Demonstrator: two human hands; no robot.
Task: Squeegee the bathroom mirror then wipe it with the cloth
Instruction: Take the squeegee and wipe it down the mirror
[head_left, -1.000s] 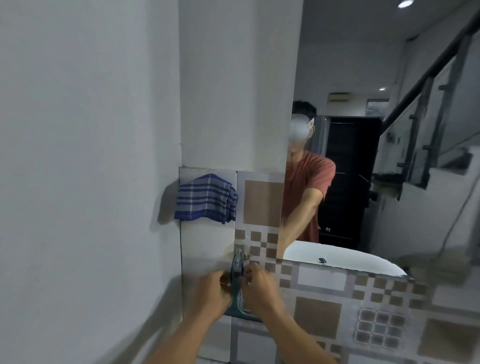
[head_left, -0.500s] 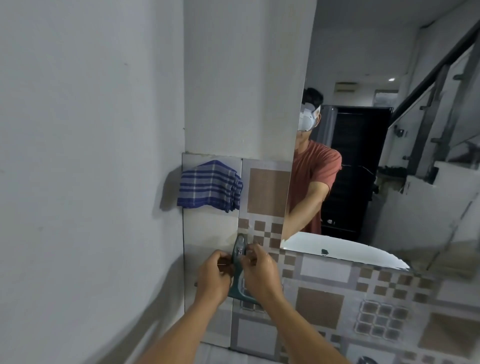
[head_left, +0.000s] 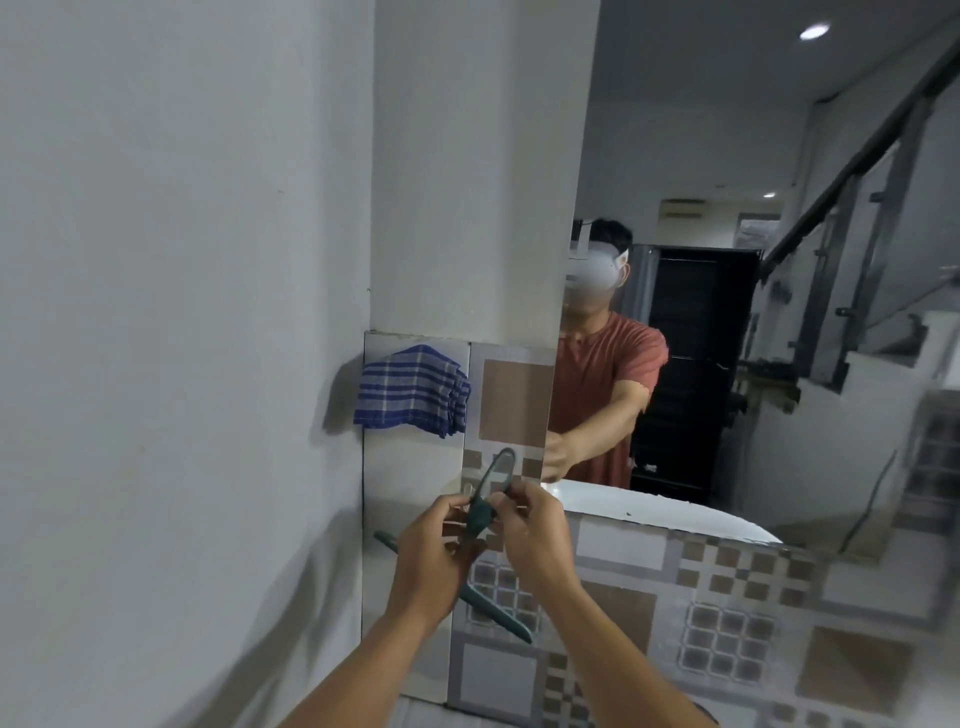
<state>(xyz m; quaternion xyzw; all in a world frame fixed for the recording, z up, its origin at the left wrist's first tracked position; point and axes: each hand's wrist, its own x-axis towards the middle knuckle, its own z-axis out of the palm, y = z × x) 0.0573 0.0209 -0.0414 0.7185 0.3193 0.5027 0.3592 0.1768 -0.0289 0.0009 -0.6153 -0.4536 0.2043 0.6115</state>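
At the lower centre of the frame we hold the squeegee (head_left: 480, 512), a dark green tool, between both hands in front of the tiled wall (head_left: 514, 400). The left hand (head_left: 434, 545) is wrapped around the lower handle, fingers closed on it; the right hand (head_left: 530, 525) pinches the handle just beside it, thumb and fingers together on the tool. The looped end of the handle points up toward the centre of the frame, while the blade runs slantwise below the hands, one tip showing at the left of the left hand, the other at the lower right.

The mirror (head_left: 779, 260) fills the right half of the frame, its left edge running down the centre. The blade is not on the glass: it sits left of and below the mirror's edge. The blue checked cloth (head_left: 410, 389) hangs on the wall at centre left, above the hands and apart from them.

We judge the step in hand to be taking a working grip before the first stroke. To do it well, we would settle on one firm grip on the handle, turn the blade level, and set its full edge flat against the glass at the top. Contact by one corner alone would probably leave streaks.
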